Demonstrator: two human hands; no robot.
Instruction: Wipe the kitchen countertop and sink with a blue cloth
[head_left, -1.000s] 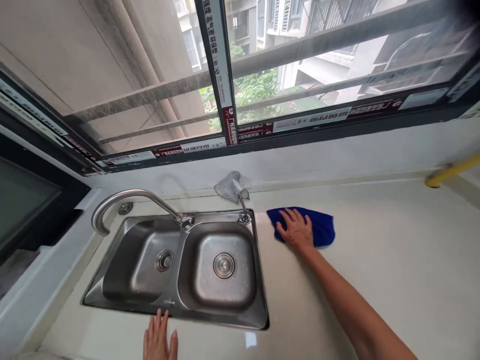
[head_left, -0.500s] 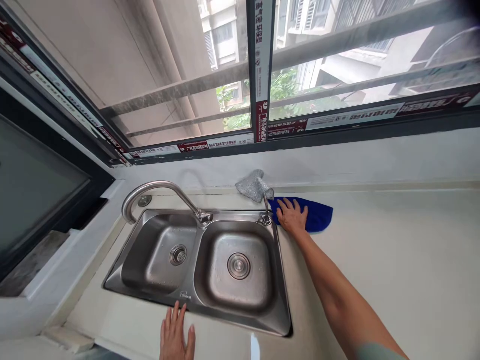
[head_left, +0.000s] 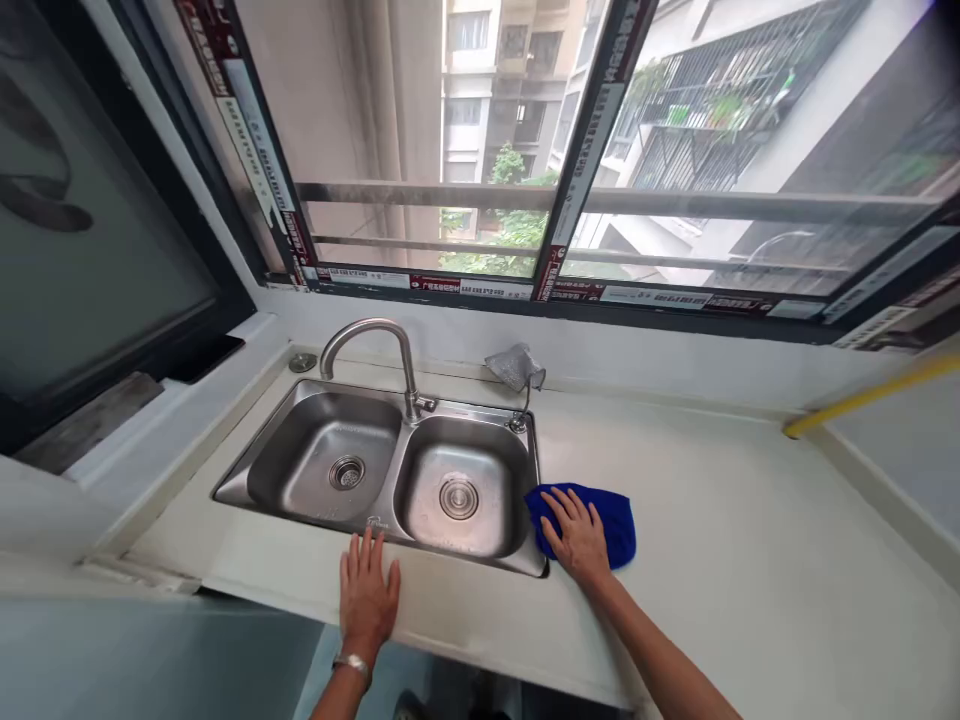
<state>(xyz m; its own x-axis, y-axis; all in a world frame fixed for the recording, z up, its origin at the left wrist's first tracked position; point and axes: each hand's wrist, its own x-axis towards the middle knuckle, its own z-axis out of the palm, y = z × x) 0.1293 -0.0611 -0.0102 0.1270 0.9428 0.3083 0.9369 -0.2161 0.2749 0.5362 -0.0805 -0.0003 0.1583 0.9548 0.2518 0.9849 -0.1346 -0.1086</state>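
Observation:
My right hand (head_left: 577, 535) lies flat, fingers spread, on a blue cloth (head_left: 618, 515). The cloth is spread on the pale countertop (head_left: 697, 560), and its left edge reaches the right rim of the sink. On the counter in front of the sink rests my left hand (head_left: 369, 590), open and palm down, its fingertips near the sink's front rim. The stainless steel double sink (head_left: 390, 500) has two bowls, each with a drain. Part of the cloth is hidden beneath my right hand.
A curved faucet (head_left: 409, 365) rises behind the sink. At the back right corner stands a small spout (head_left: 526, 400), with a silvery mesh cloth (head_left: 514, 366) behind it. A yellow pipe (head_left: 870, 397) slants at the right wall. A window (head_left: 480, 150) spans the back.
My right hand and the blue cloth have moved from the sink's back right corner towards the front along its right side. My left hand stays on the front counter. The view has shifted.

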